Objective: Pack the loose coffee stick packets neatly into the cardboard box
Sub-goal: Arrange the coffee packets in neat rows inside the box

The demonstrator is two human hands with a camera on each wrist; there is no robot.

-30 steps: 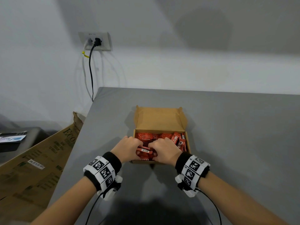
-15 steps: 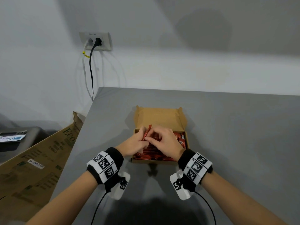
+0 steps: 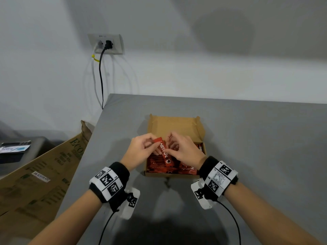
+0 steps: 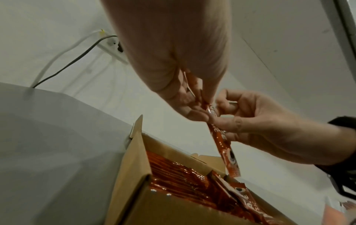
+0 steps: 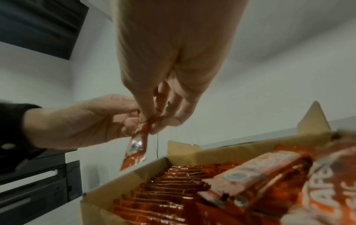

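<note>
An open cardboard box (image 3: 177, 123) sits on the grey table, filled with a row of red coffee stick packets (image 3: 159, 165) standing on edge. A few packets (image 5: 260, 172) lie slanted on top at the box's right side. Both hands hold a single red packet (image 3: 163, 151) lifted over the box. My left hand (image 3: 150, 144) pinches its upper end and my right hand (image 3: 169, 147) pinches its middle. In the left wrist view the packet (image 4: 221, 144) hangs tilted, its lower end just above the packed row (image 4: 183, 179).
The grey table (image 3: 256, 156) reaches to the white wall behind. Its left edge runs close to the box. A large brown carton (image 3: 44, 174) leans beside that edge. A wall socket (image 3: 106, 44) with cables is at the back left.
A second ago both hands were pressing down on packets at the box's front. They have since lifted one packet out and raised it above the box.
</note>
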